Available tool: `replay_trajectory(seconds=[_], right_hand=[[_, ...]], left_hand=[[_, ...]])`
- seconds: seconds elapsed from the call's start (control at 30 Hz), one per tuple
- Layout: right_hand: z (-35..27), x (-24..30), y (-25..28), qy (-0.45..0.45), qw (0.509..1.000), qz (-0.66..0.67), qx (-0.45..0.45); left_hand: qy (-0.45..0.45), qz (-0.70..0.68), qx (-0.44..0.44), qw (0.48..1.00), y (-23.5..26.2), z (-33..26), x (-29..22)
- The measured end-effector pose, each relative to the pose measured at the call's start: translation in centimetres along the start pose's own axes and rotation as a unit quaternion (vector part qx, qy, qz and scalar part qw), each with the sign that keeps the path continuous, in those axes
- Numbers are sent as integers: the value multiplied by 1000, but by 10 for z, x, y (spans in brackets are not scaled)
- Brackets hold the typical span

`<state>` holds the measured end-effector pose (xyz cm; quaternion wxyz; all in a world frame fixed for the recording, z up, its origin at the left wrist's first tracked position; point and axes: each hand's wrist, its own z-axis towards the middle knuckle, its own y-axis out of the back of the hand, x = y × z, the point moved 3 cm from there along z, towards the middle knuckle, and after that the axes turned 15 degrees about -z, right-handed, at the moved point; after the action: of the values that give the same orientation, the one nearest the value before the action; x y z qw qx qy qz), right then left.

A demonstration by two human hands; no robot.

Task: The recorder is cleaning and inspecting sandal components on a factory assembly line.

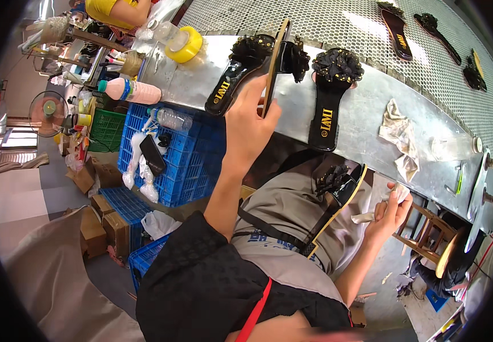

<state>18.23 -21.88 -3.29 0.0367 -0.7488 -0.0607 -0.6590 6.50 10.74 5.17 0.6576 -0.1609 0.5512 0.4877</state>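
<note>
A person sits at a long metal worktop (371, 108) whose near edge runs diagonally from upper left to lower right.

At far left, beyond the worktop's end, stand a small fan (47, 109), a green crate (108, 128) and blue crates (169, 165) stacked close to the person's knee, with cardboard boxes (95, 225) on the floor below; little free floor shows there. A yellow tape roll (184, 44) and a white bottle (129, 90) lie on the worktop's left end.

The left hand (250, 122) is raised from the lap, forearm angled up and wrist bent back, fingers closed round a black sandal held on edge (276, 62), its thin tan sole turned toward the camera above the worktop's rim. Just left of it a black bow sandal (240, 71) lies flat; just right lies another black sandal (332, 97), its heel at the rim.

A 4th sandal (340, 191) rests on the person's grey apron (286, 222).

The right hand (393, 208) hangs lower, below the worktop's edge, fingers curled round a small pale rag (397, 194). A crumpled cloth (399, 137) lies on the worktop above it, with bare metal around. A wooden stool (426, 231) stands close at right.
</note>
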Motion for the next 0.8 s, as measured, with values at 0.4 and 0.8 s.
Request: replay_trajectory(seconds=[0.4,0.8], right_hand=[[1,-3,0,6,1000,4,2],[-1,-2,3,0,1000,5,-9]], left_hand=[[-141,224,-26,964,3,-4,-28],[-147,258,-28,955,3,-6,-32]])
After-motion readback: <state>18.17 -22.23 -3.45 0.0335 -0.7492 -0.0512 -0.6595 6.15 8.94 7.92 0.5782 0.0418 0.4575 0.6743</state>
